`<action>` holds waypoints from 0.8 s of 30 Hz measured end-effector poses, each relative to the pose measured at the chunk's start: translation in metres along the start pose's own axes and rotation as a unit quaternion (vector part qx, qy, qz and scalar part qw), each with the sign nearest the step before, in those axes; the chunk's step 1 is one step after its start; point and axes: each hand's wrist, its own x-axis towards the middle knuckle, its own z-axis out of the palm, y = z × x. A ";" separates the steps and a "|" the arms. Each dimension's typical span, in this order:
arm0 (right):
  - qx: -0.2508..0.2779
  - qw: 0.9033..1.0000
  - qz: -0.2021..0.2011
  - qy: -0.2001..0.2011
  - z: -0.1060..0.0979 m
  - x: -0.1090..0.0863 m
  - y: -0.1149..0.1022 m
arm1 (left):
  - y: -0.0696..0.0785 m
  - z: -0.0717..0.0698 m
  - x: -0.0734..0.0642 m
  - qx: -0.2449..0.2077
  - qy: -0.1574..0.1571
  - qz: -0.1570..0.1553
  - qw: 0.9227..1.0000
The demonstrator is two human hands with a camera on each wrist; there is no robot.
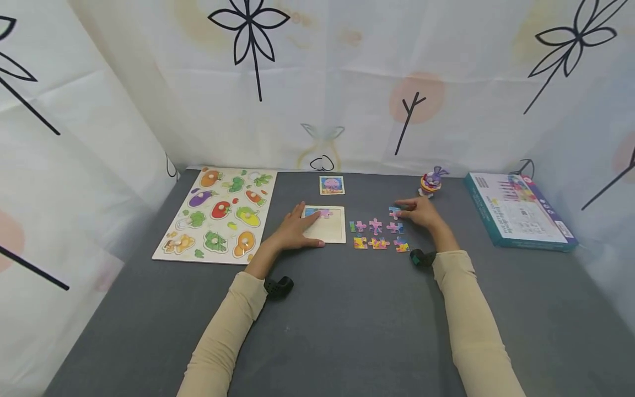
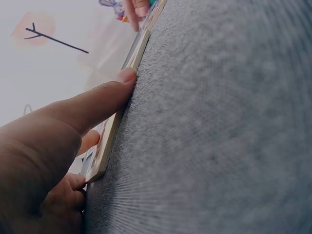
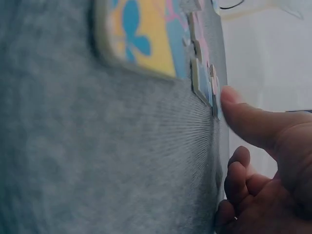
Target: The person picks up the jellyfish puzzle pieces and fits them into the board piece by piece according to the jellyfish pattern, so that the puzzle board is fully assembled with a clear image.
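Well, the shallow tray [image 1: 334,229] is what the left hand [image 1: 292,229] is resting on, its fingers spread, with the thumb [image 2: 109,97] laid along the near edge. Inside the tray, up in its far row, sit two pieces — a blue one [image 1: 310,211] in the corner and a pink one [image 1: 325,213] beside it — and the rest of the floor shows bare wood.

Just right of the tray lie the loose pieces [image 1: 375,226], in two short rows, pink in the farther one and mostly yellow in the nearer. One more, a blue-and-pink piece [image 1: 393,212], lies past their right end, away from the tray, and there the right hand [image 1: 421,212] has its thumb and forefinger. From where I stand I can't tell whether they pinch it or merely touch it; the other fingers curl in underneath.

Beyond the tray is a small picture card [image 1: 332,186]; left of it, a board [image 1: 218,193] of vegetables. A purple-topped toy [image 1: 430,182] stands farther back to the tray's right, and a box [image 1: 521,209] lies well to its right.
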 end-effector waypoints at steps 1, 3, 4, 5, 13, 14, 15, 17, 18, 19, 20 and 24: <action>-0.002 1.000 -0.002 -0.004 0.000 0.000 0.003 | 0.000 0.000 0.000 -0.002 0.001 0.002 1.000; -0.008 1.000 -0.011 -0.003 0.000 -0.001 0.006 | -0.001 0.001 0.000 -0.004 0.003 0.003 1.000; -0.009 1.000 -0.012 -0.004 0.000 -0.001 0.007 | -0.001 0.001 0.000 -0.004 0.002 0.003 1.000; -0.012 1.000 -0.013 -0.003 0.000 -0.001 0.008 | -0.001 0.001 -0.001 -0.002 0.003 0.003 1.000; -0.026 1.000 -0.010 0.002 0.001 0.001 0.006 | -0.003 0.001 -0.001 0.005 0.001 -0.001 1.000; -0.027 0.999 -0.016 0.006 0.002 0.002 0.004 | -0.003 0.001 -0.001 0.005 0.000 -0.001 1.000; -0.029 0.999 -0.022 0.011 0.003 0.003 0.001 | -0.003 0.000 -0.002 0.004 0.000 0.000 1.000; -0.029 0.998 -0.045 0.022 0.006 0.006 -0.009 | -0.002 -0.001 -0.002 0.002 0.002 0.001 1.000; -0.028 0.998 -0.057 0.027 0.009 0.007 -0.016 | -0.002 -0.001 -0.002 0.004 0.003 0.003 1.000; -0.028 0.997 -0.067 0.032 0.013 0.009 -0.024 | -0.002 -0.002 -0.003 0.004 0.004 0.003 1.000; -0.027 0.996 -0.072 0.033 0.018 0.011 -0.033 | -0.002 -0.002 -0.002 0.005 0.004 0.003 1.000; -0.025 0.995 -0.093 0.016 0.041 0.018 -0.067 | -0.001 -0.002 -0.002 0.012 0.001 0.002 1.000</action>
